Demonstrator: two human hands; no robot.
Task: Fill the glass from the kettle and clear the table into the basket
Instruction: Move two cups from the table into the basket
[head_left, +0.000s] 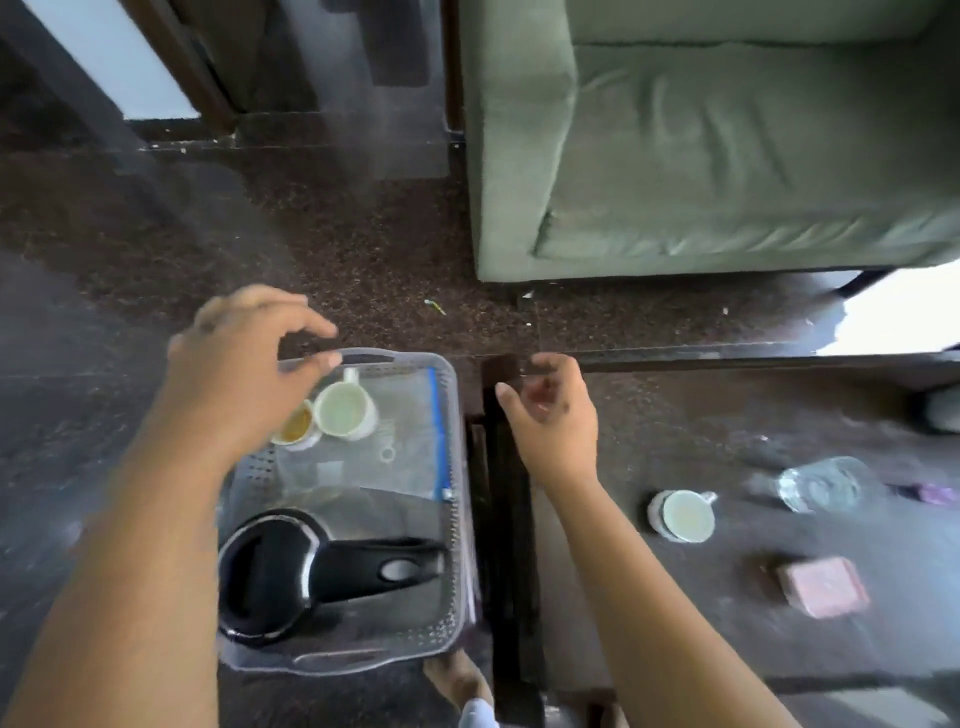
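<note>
Both forearms reach out from the bottom edge. Beneath the left one sits a clear perforated plastic basket (452, 415) on the dark speckled floor, just left of the dark tabletop (701, 639). Inside the basket, at its near end, lies the black electric kettle (270, 577), its handle pointing toward the tabletop. At the basket's far end stand a white ceramic mug (345, 408) and, touching it on the side away from the tabletop, a small cup with yellowish residue (297, 425); a clear zip pouch with a blue edge (410, 441) lies under them.

The left hand (244, 374) hovers above the basket's far rim, its grip released, fingers curled loosely around nothing. The right hand (553, 421) hangs over the tabletop's edge beside the basket, also released and empty.

Left on the tabletop, well to the right of the basket: a second white mug (683, 515), a clear plastic water bottle lying on its side (821, 483), and a pink rectangular block (823, 586). No filled glass shows clearly.

That mug is likely rigid, breakable and light; its handle or rim offers the safest hold. The bottle looks thin-walled and may roll or dent, so take it around the middle.
</note>
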